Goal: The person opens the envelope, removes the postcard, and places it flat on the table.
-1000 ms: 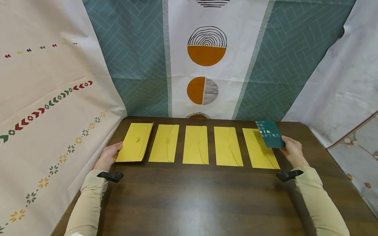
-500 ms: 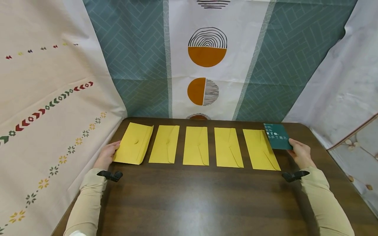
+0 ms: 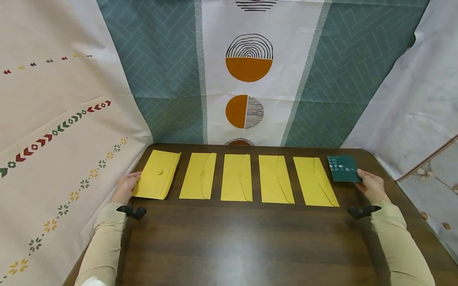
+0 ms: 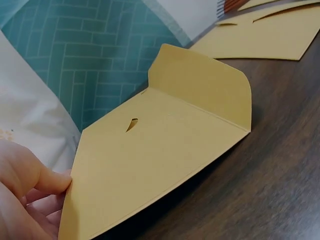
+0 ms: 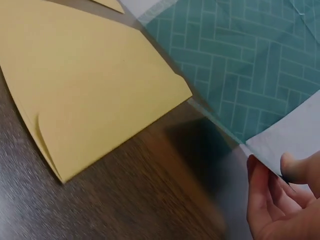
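At the left end of the row, my left hand (image 3: 126,186) pinches a yellow envelope (image 3: 154,175) by its left edge. That envelope (image 4: 150,150) has its flap (image 4: 205,85) raised along the far side, and a small slit shows in its face. On the far right, my right hand (image 3: 373,186) holds a dark green card (image 3: 342,169) with white writing, thumb on top and fingers beneath. The card appears nearly edge-on in the right wrist view, tilted above the table. Just left of it lies another yellow envelope (image 3: 315,182), apart from the card.
Three more yellow envelopes lie spaced between: one (image 3: 198,176) beside the held envelope, one (image 3: 236,178) in the middle, one (image 3: 276,179) to its right. All rest on a dark wooden table (image 3: 232,238). Patterned cloths hang behind (image 3: 171,71) and at both sides.
My right hand has carried the green card rightward, off the rightmost envelope it overlapped before. My left hand has shifted its envelope slightly left, turning and tilting it a little.
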Available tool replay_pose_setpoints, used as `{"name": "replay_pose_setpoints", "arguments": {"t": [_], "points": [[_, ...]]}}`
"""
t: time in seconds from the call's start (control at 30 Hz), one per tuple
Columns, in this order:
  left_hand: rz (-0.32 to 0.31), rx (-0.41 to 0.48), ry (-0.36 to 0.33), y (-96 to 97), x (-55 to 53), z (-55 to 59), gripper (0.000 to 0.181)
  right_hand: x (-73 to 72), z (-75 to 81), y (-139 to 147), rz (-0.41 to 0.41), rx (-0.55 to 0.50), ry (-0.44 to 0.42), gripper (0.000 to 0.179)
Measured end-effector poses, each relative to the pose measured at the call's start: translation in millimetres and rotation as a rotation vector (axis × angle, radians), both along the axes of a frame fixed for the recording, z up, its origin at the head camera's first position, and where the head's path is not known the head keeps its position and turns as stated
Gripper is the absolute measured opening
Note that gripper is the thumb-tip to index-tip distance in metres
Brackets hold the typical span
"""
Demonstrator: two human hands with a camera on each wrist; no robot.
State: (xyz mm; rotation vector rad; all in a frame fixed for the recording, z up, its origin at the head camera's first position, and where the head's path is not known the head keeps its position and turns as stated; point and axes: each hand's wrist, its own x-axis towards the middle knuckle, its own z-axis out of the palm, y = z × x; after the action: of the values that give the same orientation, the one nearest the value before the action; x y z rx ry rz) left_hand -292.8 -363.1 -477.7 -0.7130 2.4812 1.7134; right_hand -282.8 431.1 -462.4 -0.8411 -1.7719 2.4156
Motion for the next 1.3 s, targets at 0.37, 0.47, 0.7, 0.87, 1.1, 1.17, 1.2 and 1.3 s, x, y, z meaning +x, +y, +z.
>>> {"name": "replay_pose_setpoints", "arguments": {"t": [0.37,0.47,0.7,0.87,1.1,1.17,1.2,1.3], "points": [[0.014,-0.031,0.022,-5.7,-2.1,-1.9,0.051,-6.1,4.0,13.3,0.181,0.237,-0.116,0.061],[0.033,-0.067,0.037,-4.1,-3.1,-2.8,0.048,-8.7,2.8,14.7,0.284,0.379,-0.114,0.073],[0.051,-0.151,0.074,2.0,-5.6,-3.8,0.044,-9.3,0.9,16.2,0.267,0.551,-0.134,0.071],[0.063,-0.169,0.083,7.1,-5.7,-3.2,0.044,-12.0,-1.0,18.6,0.242,0.659,-0.19,0.072],[0.119,-0.18,0.102,12.1,-7.7,-4.2,0.043,-12.6,-3.5,17.7,0.159,0.811,-0.246,0.069],[0.134,-0.184,0.114,13.1,-8.9,-5.5,0.042,-12.4,-4.9,15.5,0.137,0.858,-0.241,0.066],[0.139,-0.186,0.119,13.6,-9.3,-5.6,0.042,-12.5,-5.7,14.3,0.129,0.883,-0.237,0.065],[0.144,-0.194,0.13,16.0,-9.1,-5.1,0.041,-12.4,-7.9,10.3,0.112,0.949,-0.221,0.06]]}}
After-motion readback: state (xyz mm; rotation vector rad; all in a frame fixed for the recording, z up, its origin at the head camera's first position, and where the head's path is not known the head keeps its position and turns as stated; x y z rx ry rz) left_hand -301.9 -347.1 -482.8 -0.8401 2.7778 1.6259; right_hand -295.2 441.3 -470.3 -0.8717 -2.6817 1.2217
